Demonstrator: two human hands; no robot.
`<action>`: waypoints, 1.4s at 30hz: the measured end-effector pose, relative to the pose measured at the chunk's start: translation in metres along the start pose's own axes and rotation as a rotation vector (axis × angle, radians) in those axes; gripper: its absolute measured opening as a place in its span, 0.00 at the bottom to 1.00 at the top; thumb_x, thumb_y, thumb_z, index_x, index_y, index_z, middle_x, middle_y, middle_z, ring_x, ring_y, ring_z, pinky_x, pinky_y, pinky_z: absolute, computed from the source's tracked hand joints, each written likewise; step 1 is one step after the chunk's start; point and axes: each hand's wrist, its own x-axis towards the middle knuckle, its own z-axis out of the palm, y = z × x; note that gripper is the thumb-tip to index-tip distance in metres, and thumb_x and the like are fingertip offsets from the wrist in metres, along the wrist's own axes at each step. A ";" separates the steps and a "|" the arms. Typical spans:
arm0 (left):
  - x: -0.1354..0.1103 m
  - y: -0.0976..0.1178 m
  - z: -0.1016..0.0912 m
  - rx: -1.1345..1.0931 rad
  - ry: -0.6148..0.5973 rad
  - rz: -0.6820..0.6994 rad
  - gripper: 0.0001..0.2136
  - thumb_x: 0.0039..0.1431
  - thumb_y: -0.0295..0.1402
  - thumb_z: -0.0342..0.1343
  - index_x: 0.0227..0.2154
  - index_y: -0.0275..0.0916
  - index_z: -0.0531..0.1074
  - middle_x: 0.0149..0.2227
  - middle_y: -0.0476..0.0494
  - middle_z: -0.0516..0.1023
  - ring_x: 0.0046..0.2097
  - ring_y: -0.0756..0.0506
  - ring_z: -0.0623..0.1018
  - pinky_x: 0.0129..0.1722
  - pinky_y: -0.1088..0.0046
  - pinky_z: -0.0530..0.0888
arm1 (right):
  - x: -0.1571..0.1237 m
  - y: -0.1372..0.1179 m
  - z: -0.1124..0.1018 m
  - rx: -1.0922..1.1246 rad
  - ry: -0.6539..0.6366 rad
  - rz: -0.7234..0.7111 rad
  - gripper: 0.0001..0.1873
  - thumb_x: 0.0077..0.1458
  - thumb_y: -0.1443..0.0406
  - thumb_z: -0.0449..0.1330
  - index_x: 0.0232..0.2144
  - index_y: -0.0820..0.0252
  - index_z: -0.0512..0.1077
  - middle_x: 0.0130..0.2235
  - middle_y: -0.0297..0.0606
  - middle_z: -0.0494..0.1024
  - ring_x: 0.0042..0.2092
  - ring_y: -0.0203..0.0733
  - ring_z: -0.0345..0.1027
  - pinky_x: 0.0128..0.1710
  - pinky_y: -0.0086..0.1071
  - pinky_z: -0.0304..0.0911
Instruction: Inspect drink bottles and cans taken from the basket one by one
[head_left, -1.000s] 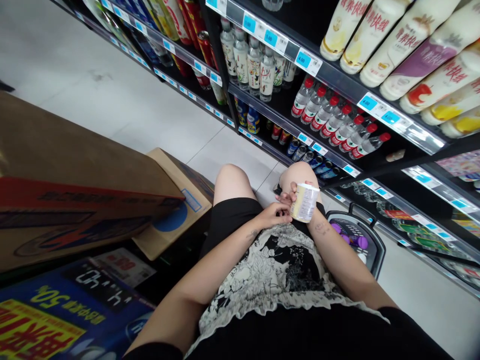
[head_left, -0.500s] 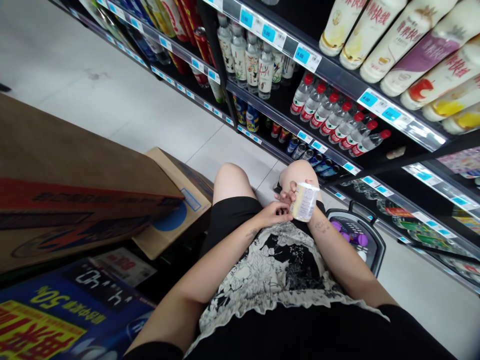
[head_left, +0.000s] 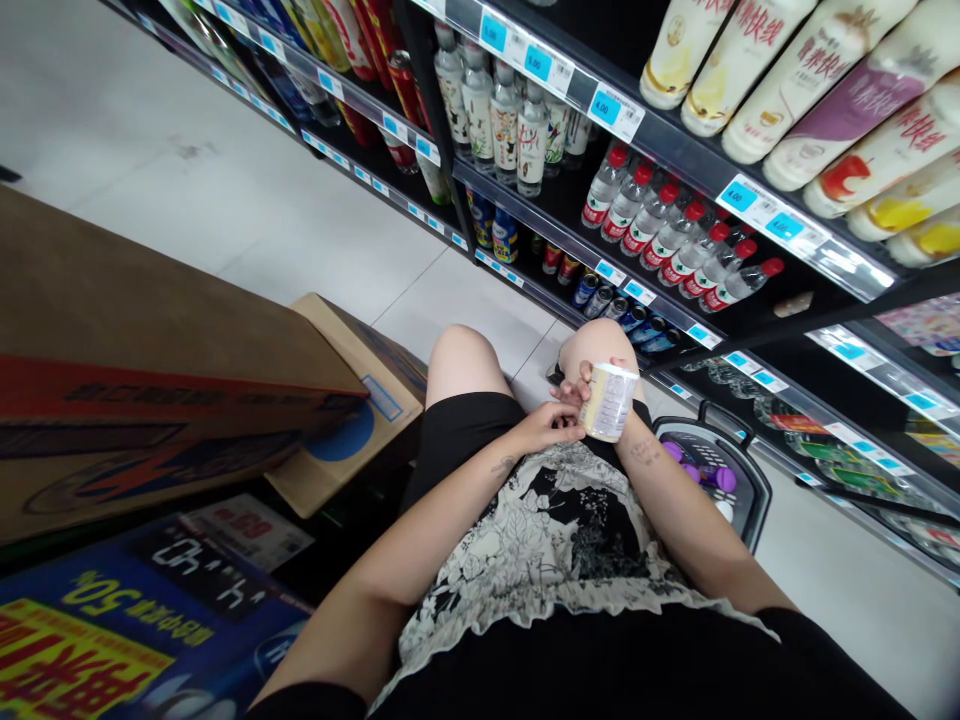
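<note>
A white and pale-yellow printed cup (head_left: 610, 402) is held tilted above my lap. My right hand (head_left: 582, 386) wraps round it from behind, mostly hidden by the cup, with some fingers showing at its left side and a fingertip at its top. From the left comes my left hand (head_left: 553, 425), fingers curled, its thumb and fingertips at the cup's lower left edge. The print on the cup is too small to read.
Right of my legs a dark shopping basket (head_left: 759, 515) holds purple-capped items (head_left: 724, 479). Shelves ahead carry red-capped water bottles (head_left: 660, 230), cans (head_left: 600, 300) and milky drink bottles (head_left: 810, 110). Large cardboard boxes (head_left: 165, 330) and a blue promotional box (head_left: 135, 620) stand close on my left.
Almost nothing differs. My left thumb and fingers have drawn slightly closer together at the cup's edge, while the cup stays nearly in place.
</note>
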 end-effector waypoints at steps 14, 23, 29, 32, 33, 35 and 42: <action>0.001 0.000 -0.002 -0.081 -0.010 -0.004 0.30 0.51 0.60 0.58 0.35 0.32 0.78 0.29 0.44 0.76 0.31 0.47 0.71 0.32 0.72 0.65 | -0.001 -0.006 0.015 0.008 0.066 0.022 0.34 0.55 0.35 0.45 0.32 0.57 0.71 0.23 0.36 0.71 0.37 0.49 0.71 0.48 0.50 0.69; 0.005 -0.004 -0.002 -0.322 0.123 -0.072 0.34 0.58 0.62 0.47 0.32 0.31 0.80 0.25 0.37 0.80 0.28 0.47 0.73 0.32 0.71 0.63 | 0.008 -0.013 0.020 0.147 0.300 -0.058 0.40 0.58 0.35 0.43 0.49 0.60 0.70 0.39 0.45 0.79 0.37 0.49 0.76 0.37 0.43 0.75; 0.004 -0.003 -0.001 -0.418 0.140 -0.098 0.36 0.57 0.64 0.45 0.29 0.31 0.79 0.23 0.38 0.79 0.27 0.47 0.74 0.32 0.71 0.63 | 0.017 -0.010 0.015 0.142 0.441 0.106 0.37 0.62 0.39 0.43 0.44 0.64 0.72 0.36 0.48 0.80 0.35 0.49 0.77 0.34 0.42 0.75; 0.005 -0.003 -0.001 -0.424 0.161 -0.128 0.37 0.57 0.65 0.43 0.30 0.32 0.79 0.24 0.38 0.79 0.28 0.47 0.74 0.32 0.70 0.63 | 0.021 -0.008 0.012 0.122 0.451 0.115 0.36 0.61 0.38 0.45 0.42 0.64 0.71 0.33 0.47 0.80 0.33 0.49 0.77 0.33 0.41 0.75; 0.005 -0.003 -0.001 -0.426 0.162 -0.132 0.37 0.56 0.65 0.43 0.30 0.32 0.79 0.24 0.38 0.79 0.28 0.47 0.75 0.33 0.70 0.64 | 0.022 -0.008 0.011 0.116 0.441 0.115 0.36 0.60 0.38 0.45 0.42 0.64 0.71 0.33 0.46 0.79 0.33 0.49 0.76 0.33 0.42 0.75; 0.004 -0.003 -0.001 -0.435 0.160 -0.131 0.37 0.56 0.65 0.43 0.30 0.32 0.79 0.24 0.38 0.79 0.28 0.47 0.74 0.33 0.70 0.64 | 0.023 -0.007 0.010 0.107 0.418 0.117 0.36 0.60 0.38 0.45 0.42 0.64 0.71 0.32 0.46 0.79 0.33 0.49 0.76 0.33 0.42 0.75; 0.003 -0.002 -0.001 -0.563 0.058 -0.125 0.35 0.60 0.62 0.43 0.33 0.32 0.80 0.28 0.36 0.80 0.32 0.45 0.75 0.35 0.69 0.64 | 0.019 -0.006 0.015 0.118 0.346 0.124 0.29 0.63 0.43 0.47 0.42 0.62 0.71 0.29 0.41 0.78 0.32 0.48 0.75 0.35 0.44 0.75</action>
